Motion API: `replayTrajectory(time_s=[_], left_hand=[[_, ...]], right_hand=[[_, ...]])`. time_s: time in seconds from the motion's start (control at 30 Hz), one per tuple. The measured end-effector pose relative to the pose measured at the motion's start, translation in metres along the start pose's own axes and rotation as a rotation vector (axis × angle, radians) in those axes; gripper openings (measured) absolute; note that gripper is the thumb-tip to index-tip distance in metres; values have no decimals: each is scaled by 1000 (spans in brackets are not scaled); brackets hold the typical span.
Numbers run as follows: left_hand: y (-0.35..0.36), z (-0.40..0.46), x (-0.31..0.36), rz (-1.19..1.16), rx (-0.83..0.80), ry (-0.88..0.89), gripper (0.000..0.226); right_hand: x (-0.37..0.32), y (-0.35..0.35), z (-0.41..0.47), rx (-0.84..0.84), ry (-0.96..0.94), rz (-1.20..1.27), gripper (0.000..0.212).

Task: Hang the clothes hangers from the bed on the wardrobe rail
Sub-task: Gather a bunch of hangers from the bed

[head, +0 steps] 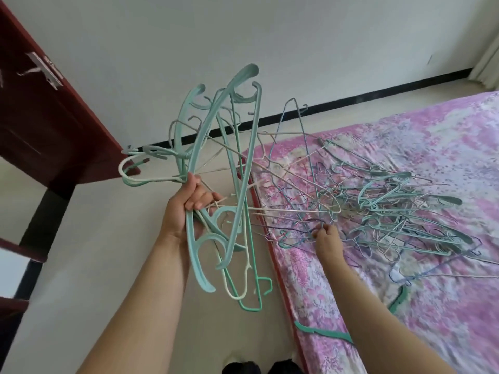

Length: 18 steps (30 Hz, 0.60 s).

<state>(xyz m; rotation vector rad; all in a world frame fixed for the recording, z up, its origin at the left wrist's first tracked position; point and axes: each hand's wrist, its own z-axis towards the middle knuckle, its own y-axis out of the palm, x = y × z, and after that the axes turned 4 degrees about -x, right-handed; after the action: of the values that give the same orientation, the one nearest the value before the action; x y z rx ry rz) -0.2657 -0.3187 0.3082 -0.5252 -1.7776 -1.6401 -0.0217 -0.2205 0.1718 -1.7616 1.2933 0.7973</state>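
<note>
My left hand (189,209) is shut on a tangled bundle of hangers (229,163), mostly teal plastic with some cream and thin wire ones, held up over the floor beside the bed. My right hand (328,238) reaches onto the bed and pinches a thin wire hanger (310,225) at the near edge of a large pile of hangers (399,209). The pile lies on the pink floral bedsheet (405,306). The wardrobe rail is not in view.
A dark red wooden door (40,117) stands open at the left. A green hanger (321,332) lies at the bed's near edge, another green one (397,299) further right. Pale floor (108,252) runs between door and bed; a white wall is behind.
</note>
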Motion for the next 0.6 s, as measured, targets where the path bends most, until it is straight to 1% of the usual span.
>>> replayTrajectory(time_s=[0.03,0.07,0.13,0.2,0.3,0.4,0.5,0.57,0.6], left_hand=[[-2,-5,5,1,15,18,32],[-5,-10,11,4,29,36,33],[-13,-22,24,6,34,71,34],[-22,-36,39,11,34,100,36],[-38,-64,60,-10,60,138,36],[-59,-99,83,-42,93,206,37],[-85,-141,110,-86,133,281,33],[-104,-174,130,-147,136,321,30],[-115,-192,141,-166,148,339,30]], right_hand=[[-3,2,-5,46,-54,-120,16],[-4,5,-8,79,-114,-198,21],[-5,12,-15,107,-229,-245,31],[-7,23,-22,47,-292,-177,38],[-12,45,-46,-43,-271,-21,42],[-16,76,-71,-101,-238,142,34],[-19,117,-98,-193,-160,324,31],[-20,148,-119,-276,-145,375,29],[-21,165,-130,-326,-154,352,27]])
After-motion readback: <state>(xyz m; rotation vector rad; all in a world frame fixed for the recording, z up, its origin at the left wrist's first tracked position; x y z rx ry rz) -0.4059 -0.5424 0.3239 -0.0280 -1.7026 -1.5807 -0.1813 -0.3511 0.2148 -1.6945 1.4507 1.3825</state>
